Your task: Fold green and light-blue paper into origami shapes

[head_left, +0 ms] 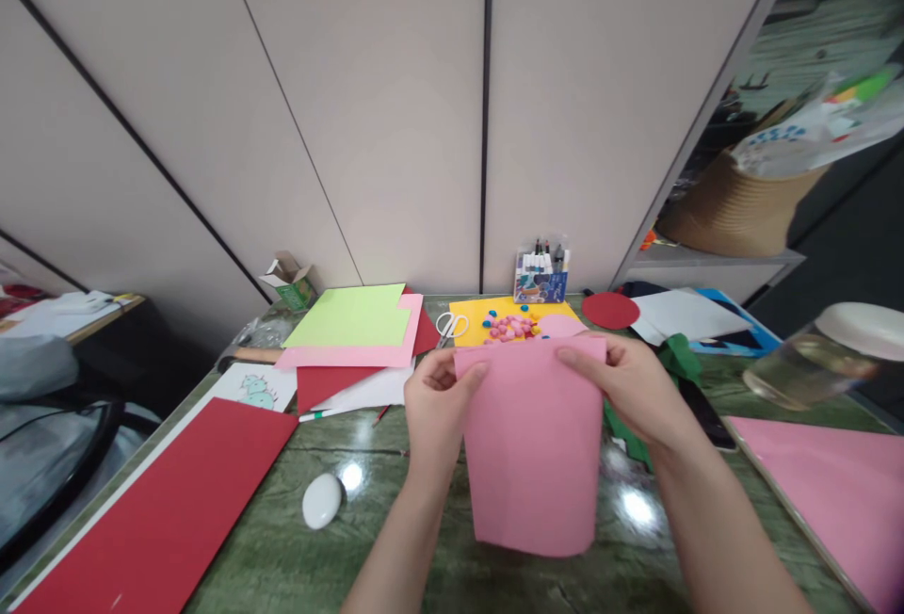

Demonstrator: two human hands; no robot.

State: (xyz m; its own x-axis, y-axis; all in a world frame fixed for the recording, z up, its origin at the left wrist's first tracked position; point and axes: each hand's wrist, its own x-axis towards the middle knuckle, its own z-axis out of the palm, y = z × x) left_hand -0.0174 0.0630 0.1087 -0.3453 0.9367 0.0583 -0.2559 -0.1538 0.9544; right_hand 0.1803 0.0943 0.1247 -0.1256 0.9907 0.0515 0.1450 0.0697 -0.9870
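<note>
The left hand (439, 399) pinches the upper left corner of a pink paper sheet (533, 473), thumb laid across the front and the fingers tucked behind. The right hand (625, 386) closes on the upper right corner in the same way, thumb pointing inward along the top edge. Between them the sheet hangs upright in front of the person, above the green marbled table (282, 557). Whether its rounded lower edge touches the surface I cannot tell.

The sheet looks light and thin and bows slightly between the grips, so I judge it floppy, easy to crease and easy to tear at a pinched corner. A gentle hold at two edges, as here, seems the safest place to take it.

Just behind the sheet lies a yellow sheet (473, 313) strewn with small pink and blue pieces (509, 326), with white-handled scissors (450, 324) at its left and a box of markers (540, 275) against the wall. A red paper circle (610, 310) sits to the right. Under the right wrist there is green material (678, 355) and a dark phone (706, 412).

Farther left are a light green sheet (353, 315) stacked on other paper, a long red sheet (162, 510) and a white oval object (322, 501). At far right lie a large pink board (840, 492) and a lidded glass jar (812, 374).
</note>
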